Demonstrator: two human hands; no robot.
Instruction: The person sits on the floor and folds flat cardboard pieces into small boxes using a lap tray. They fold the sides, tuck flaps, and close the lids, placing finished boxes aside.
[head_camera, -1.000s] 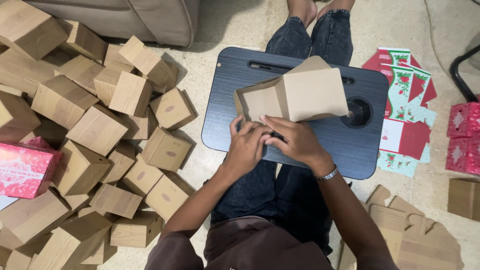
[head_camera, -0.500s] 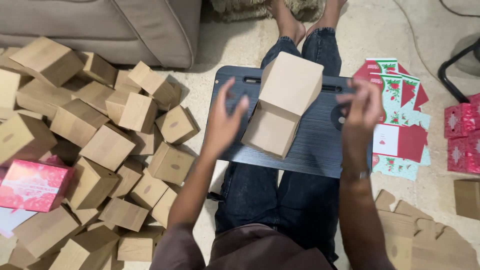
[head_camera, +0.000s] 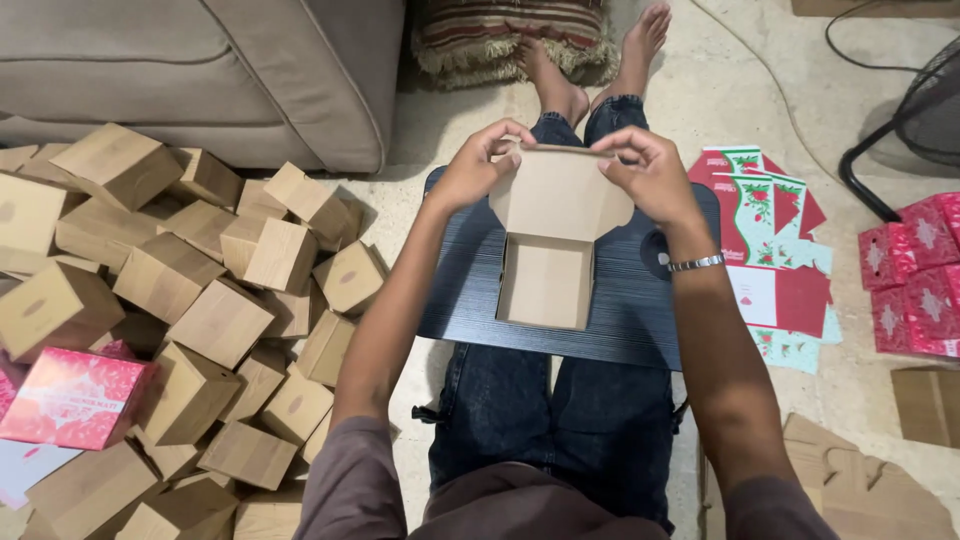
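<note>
A small brown cardboard box (head_camera: 547, 280) stands open on the dark lap tray (head_camera: 630, 310) across my legs. Its lid flap (head_camera: 560, 195) is raised toward my feet. My left hand (head_camera: 478, 165) pinches the flap's left top corner. My right hand (head_camera: 645, 172), with a metal watch on the wrist, grips the flap's right top corner. The inside of the box looks empty.
A big heap of folded brown boxes (head_camera: 180, 300) lies at my left, with a pink box (head_camera: 70, 395) among them. A beige sofa (head_camera: 200, 70) is behind. Red and green flat printed sheets (head_camera: 770, 250), pink boxes (head_camera: 915, 275) and flat cardboard blanks (head_camera: 860, 490) lie right.
The box was being folded, then turned over on the tray. Now it sits open side up, and both hands have come to the top corners of its raised lid.
</note>
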